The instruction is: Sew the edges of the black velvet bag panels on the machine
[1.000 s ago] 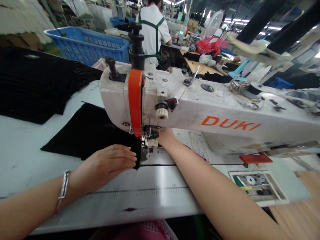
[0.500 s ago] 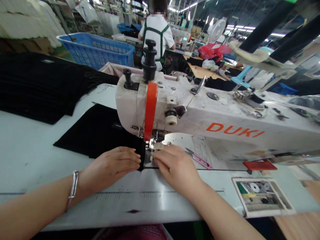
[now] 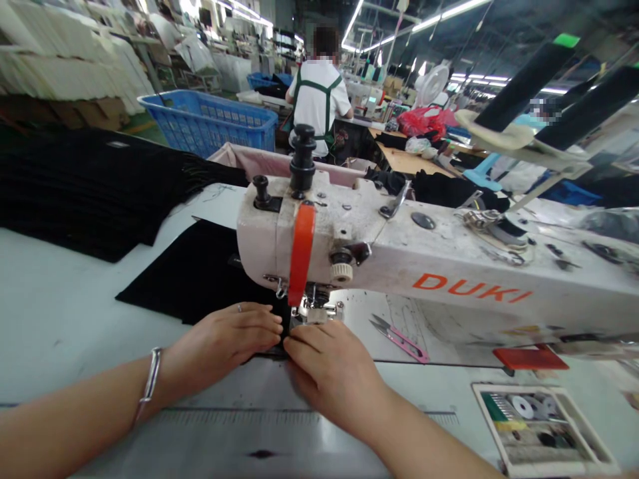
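A black fabric piece lies on the sewing machine's bed, its right edge under the presser foot area. My left hand rests flat on its near right corner, fingers stretched out and pointing right. Close beside it, my right hand has its fingers and thumb closed at the fabric's edge, just in front of the presser foot. The hand hides the exact grip. The white sewing machine carries an orange lever cover above the needle.
Pink-handled thread snips lie right of my right hand. A tray of bobbins sits at the lower right. Stacked black fabric covers the back left, with a blue basket behind. A person works farther off, facing away.
My right hand has moved left from beside the presser foot to the fabric's near edge, next to my left hand. The view has tilted up, so everything appears lower.
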### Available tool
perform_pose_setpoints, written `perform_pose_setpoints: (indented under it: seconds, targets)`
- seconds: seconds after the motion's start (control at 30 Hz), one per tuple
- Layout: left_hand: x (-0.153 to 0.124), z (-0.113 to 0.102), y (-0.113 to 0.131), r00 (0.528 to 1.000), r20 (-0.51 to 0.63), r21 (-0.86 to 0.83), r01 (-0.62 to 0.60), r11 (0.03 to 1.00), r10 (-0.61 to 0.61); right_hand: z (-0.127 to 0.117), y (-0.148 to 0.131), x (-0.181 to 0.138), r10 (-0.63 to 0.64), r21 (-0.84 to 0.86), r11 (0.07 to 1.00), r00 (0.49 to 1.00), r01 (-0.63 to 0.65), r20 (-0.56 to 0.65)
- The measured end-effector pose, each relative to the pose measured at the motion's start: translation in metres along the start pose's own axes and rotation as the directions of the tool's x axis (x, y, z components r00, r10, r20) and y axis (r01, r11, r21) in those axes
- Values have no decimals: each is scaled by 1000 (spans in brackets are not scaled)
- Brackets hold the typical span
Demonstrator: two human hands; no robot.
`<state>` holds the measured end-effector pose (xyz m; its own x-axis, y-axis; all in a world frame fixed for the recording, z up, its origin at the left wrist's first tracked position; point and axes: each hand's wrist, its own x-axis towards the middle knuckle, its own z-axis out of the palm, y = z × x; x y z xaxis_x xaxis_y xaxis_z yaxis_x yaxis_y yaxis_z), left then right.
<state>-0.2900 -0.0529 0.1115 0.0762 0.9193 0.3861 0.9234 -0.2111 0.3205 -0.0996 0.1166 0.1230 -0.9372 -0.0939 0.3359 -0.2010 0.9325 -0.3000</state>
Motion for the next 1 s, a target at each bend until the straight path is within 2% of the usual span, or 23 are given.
perform_pose_setpoints:
  seconds: [0.27, 0.43, 0.73, 1.0]
  targets:
    - [11, 4, -17, 999, -10, 58, 51, 997, -51, 12, 8, 5, 107, -91, 990, 994, -110, -34]
    - [19, 6, -29, 989, 9, 94, 149, 984, -151, 15, 11, 8, 164, -125, 978, 985, -168, -45]
    - [19, 22, -62, 969, 38, 131, 238, 963, -244, 21, 10, 8, 176, -160, 970, 983, -183, -57]
    - [16, 24, -63, 966, 38, 133, 249, 959, -256, 23, 11, 9, 174, -144, 972, 980, -187, -97]
